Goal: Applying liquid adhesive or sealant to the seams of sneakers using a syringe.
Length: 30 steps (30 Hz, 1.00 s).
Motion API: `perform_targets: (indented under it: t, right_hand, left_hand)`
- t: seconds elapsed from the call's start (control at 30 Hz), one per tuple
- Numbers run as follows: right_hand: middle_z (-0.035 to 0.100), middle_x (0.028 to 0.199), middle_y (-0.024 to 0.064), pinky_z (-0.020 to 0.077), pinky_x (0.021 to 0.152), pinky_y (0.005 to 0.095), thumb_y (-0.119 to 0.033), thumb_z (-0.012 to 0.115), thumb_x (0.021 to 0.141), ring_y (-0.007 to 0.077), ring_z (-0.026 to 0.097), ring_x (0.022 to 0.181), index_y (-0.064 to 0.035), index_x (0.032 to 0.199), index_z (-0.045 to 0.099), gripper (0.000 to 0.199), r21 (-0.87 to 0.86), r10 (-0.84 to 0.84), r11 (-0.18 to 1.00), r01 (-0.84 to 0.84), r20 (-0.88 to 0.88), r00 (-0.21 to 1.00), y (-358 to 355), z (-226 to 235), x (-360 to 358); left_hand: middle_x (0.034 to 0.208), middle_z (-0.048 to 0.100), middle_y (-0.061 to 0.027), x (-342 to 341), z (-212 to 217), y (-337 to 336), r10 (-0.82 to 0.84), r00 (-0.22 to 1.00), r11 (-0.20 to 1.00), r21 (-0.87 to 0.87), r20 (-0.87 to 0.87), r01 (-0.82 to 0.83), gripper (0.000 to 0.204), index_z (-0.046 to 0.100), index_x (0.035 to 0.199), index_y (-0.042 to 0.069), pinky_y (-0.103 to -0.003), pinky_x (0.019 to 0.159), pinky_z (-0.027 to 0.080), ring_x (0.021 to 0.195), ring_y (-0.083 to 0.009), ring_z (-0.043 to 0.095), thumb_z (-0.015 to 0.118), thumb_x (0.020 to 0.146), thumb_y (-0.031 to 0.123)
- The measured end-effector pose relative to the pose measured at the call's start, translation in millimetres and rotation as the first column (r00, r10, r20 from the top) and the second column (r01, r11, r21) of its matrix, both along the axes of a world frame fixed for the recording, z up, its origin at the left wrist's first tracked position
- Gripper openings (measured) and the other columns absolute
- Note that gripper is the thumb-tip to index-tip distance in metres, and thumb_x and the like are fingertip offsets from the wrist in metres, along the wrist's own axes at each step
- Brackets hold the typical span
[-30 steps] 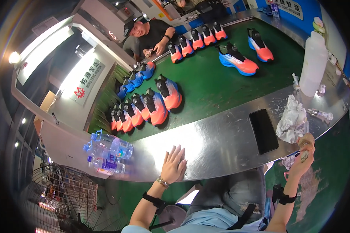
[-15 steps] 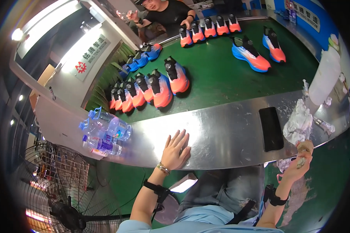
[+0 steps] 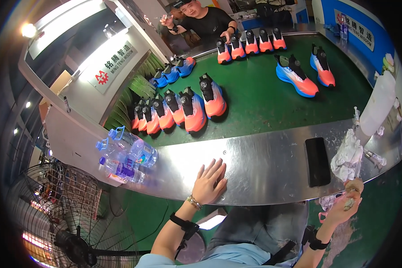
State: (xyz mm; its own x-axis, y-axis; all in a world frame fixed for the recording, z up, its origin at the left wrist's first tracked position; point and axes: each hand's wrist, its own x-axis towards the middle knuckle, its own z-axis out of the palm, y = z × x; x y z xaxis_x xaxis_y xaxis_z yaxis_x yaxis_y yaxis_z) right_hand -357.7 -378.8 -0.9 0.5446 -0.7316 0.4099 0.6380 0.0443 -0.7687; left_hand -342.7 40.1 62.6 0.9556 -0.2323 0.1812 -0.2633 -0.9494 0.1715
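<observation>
My left hand [image 3: 210,182] lies flat on the shiny metal edge [image 3: 254,172] of the bench, fingers stretched out, holding nothing. At the bench's front right corner, my right hand [image 3: 341,211] is closed around a small tan, rounded thing [image 3: 355,186] whose kind I cannot make out. A crumpled white cloth or paper [image 3: 347,154] lies just beyond that hand. Left of the cloth rests a black phone [image 3: 317,161]. Several orange and blue sneakers with black collars stand in a row [image 3: 194,114] on the green belt, left of centre.
Water bottles [image 3: 129,156] stand at the bench's left end. A pair of sneakers [image 3: 297,79] sits far right, and another row [image 3: 250,43] stands before a person [image 3: 205,22] across the belt. A white bottle [image 3: 379,102] is at right. A fan [image 3: 76,243] stands lower left.
The whole view has shifted, so the scene sits lower and slightly further right. Both my hands keep about the same places at the bench.
</observation>
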Motion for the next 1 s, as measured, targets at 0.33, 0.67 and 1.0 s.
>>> perform_targets:
  t: [0.33,0.67,1.0]
  right_hand:
    - [0.048,0.085,0.0130,0.0443,0.075,0.0410,-0.007,0.045,0.088,0.0279,0.050,0.081,0.0018,0.093,0.045,0.010,-0.685,-0.618,0.579,0.443,-0.015,0.786,0,-23,2]
    - [0.047,0.101,0.0187,0.0429,0.082,0.0413,-0.016,0.032,0.091,0.0300,0.050,0.086,0.0027,0.096,0.044,0.023,-0.120,-0.186,0.981,0.155,-0.321,0.929,-34,-35,-25]
    - [0.043,0.108,0.0283,0.0377,0.084,0.0446,-0.026,0.028,0.087,0.0367,0.047,0.094,0.0008,0.075,0.041,0.033,-0.143,0.159,0.977,-0.157,0.004,0.987,-25,4,-11]
  left_hand:
    - [0.137,0.037,-0.0096,4,2,-3,0.002,1.000,1.000,-0.027,-0.029,-0.003,0.051,0.042,0.129,0.011,-0.046,0.105,0.021,0.130,-0.0260,0.029,0.054,0.083,0.027]
    - [0.123,0.052,-0.0144,162,14,-80,-0.258,0.933,0.740,-0.672,-0.249,0.025,0.045,0.040,0.126,0.000,-0.030,0.091,0.043,0.113,-0.0218,0.051,0.053,0.087,0.017]
    - [0.123,0.049,-0.0167,273,-16,-192,-0.484,0.637,0.148,-0.774,-0.600,-0.616,0.051,0.030,0.130,-0.003,-0.032,0.091,0.043,0.111,-0.0231,0.052,0.045,0.091,0.026]
